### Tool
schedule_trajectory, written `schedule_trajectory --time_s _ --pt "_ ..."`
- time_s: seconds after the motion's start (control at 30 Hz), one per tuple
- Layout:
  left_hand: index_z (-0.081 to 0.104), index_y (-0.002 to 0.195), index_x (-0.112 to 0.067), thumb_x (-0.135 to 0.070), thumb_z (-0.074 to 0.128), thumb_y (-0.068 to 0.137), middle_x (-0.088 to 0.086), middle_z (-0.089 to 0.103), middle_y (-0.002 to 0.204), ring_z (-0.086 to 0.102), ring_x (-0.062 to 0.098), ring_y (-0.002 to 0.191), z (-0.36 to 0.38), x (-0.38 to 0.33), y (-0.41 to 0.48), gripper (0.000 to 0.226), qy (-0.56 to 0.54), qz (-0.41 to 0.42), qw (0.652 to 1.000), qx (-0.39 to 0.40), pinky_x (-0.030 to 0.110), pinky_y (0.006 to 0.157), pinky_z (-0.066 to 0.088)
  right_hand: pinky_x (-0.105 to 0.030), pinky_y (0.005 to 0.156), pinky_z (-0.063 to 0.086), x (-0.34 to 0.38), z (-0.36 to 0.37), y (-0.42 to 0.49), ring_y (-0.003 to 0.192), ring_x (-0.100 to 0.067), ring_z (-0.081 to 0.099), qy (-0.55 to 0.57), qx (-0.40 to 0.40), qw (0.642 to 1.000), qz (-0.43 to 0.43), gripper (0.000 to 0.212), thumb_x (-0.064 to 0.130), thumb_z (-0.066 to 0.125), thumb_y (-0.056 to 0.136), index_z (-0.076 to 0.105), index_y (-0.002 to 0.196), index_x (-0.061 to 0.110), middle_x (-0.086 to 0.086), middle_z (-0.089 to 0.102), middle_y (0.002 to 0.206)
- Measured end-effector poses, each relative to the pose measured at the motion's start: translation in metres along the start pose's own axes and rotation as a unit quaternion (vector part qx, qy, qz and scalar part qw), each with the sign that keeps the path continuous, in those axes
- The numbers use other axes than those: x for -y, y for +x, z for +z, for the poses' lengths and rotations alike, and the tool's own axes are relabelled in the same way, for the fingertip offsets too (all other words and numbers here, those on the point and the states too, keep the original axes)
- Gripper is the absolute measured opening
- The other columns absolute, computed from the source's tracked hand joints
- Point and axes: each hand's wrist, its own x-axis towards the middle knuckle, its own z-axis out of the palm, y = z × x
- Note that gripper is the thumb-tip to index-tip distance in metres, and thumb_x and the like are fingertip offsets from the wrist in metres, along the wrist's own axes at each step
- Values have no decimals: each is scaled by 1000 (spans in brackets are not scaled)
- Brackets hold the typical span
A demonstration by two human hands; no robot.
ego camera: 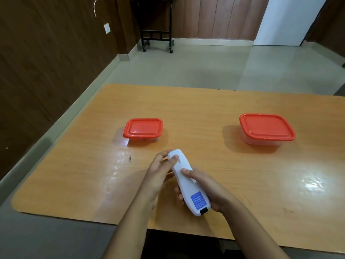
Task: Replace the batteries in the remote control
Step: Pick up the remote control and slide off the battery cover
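A white remote control with a blue sticker near its lower end is held back side up above the table's near edge. My right hand grips its lower half from the right, thumb across the back. My left hand holds the far end, thumb pressing on the back cover. The back is closed, and no batteries are visible.
Two clear plastic containers with closed red lids stand on the orange wooden table: a smaller container at centre left and a larger container at the right. Beyond the table are bare floor, a black wheeled stand and wood-panelled walls.
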Motion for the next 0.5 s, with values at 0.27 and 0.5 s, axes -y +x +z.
schedule_trajectory --time_s 0.27,0.5 --pt "61 112 -12 -21 66 87 13 71 107 65 19 85 5 9 7 27 3 63 996 -57 32 70 51 -33 62 56 -5 9 4 67 -27 64 24 31 999 -13 35 33 53 93 58 104 0 -21 65 85" --pt "63 106 -9 -23 66 87 11 73 102 63 15 77 7 11 10 24 5 72 993 -88 24 60 47 -31 57 55 -12 14 7 58 -27 64 14 -29 998 -51 34 34 56 92 63 94 1 -22 66 76"
